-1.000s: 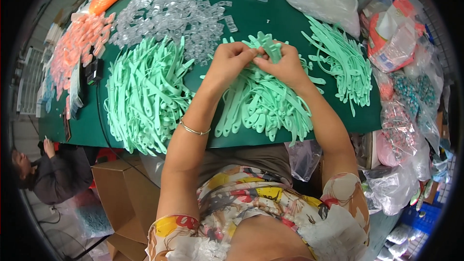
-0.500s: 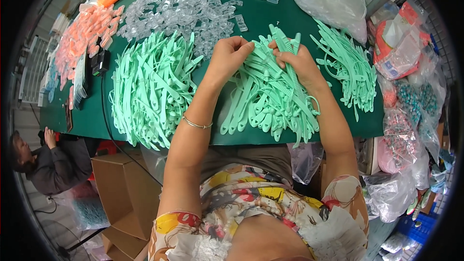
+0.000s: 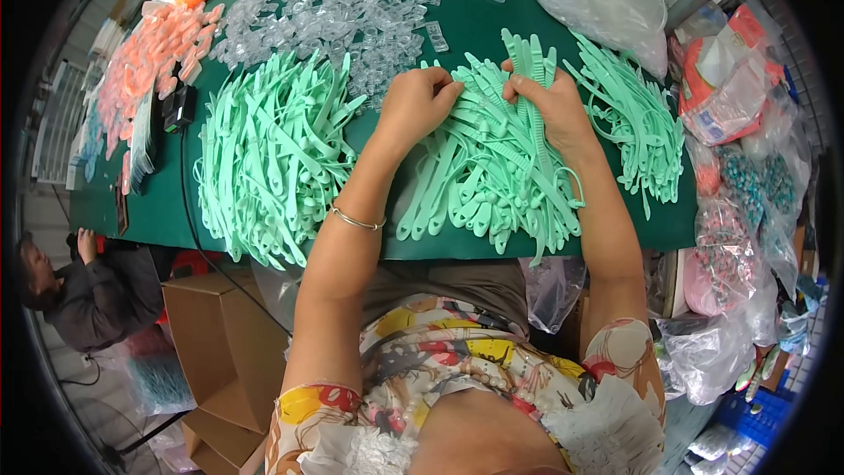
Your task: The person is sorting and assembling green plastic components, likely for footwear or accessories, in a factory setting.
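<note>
Mint-green plastic straps with ridged ends lie in a middle pile (image 3: 479,189) between my forearms. My right hand (image 3: 558,110) is closed around a few ridged straps (image 3: 530,60) at the pile's far right, their tips standing up past my fingers. At the pile's far left my left hand (image 3: 413,105) is closed in a pinch; a green tip shows just beyond its fingers, though most of what it grips is hidden. Left of my left forearm lies a larger strap pile (image 3: 272,158). A smaller strap pile (image 3: 635,127) sits beyond my right forearm.
Clear plastic pieces (image 3: 325,13) spread across the back of the green table (image 3: 369,129). Orange pieces (image 3: 154,57) and a black device (image 3: 178,108) with a cable are at left. A plastic bag (image 3: 598,0) stands back right. Cardboard boxes (image 3: 215,343) and a seated person (image 3: 97,295) are lower left.
My right hand has shifted slightly right, and the straps in it now point more upright. My left hand has hardly moved; a green tip now shows beyond its fingers.
</note>
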{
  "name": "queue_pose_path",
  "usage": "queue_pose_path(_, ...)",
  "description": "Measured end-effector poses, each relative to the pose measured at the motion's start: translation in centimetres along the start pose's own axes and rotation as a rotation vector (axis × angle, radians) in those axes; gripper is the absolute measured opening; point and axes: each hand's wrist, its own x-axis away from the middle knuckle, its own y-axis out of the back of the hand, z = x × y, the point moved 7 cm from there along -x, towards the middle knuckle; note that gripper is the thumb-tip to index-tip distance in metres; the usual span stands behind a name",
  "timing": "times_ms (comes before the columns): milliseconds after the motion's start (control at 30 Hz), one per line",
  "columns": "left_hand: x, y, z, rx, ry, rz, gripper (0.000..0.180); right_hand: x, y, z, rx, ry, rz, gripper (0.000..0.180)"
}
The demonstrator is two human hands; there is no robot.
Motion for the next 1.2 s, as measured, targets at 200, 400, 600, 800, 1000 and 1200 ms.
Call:
queue_pose_path(200,0.1,0.5,0.1,0.048,-0.01,0.011,0.024,0.4,-0.2,0.1,0.016,-0.087,-0.029,0.026)
queue_pose_path(400,-0.5,1.5,1.5,0.19,0.031,-0.001,0.016,0.4,-0.2,0.5,0.028,-0.042,-0.046,0.025)
queue_pose_path(600,0.9,2.0,-4.1,0.147,-0.421,-0.347,0.013,0.2,-1.1,0.8,-0.036,-0.006,0.012,0.03)
queue_pose_path(800,0.4,-2.7,-4.7,0.214,-0.338,-0.168,0.013,-0.1,-1.3,0.0,-0.091,0.115,0.119,0.031)
queue_pose_path(1000,0.4,-2.7,-2.9,0.764,0.032,0.059,0.011,0.2,-1.6,-0.2,-0.167,-0.02,0.102,0.024)
queue_pose_path(1200,-0.3,-1.0,-1.0,0.727,-0.022,-0.061,0.012,0.7,-2.2,0.5,0.137,0.028,0.044,0.021)
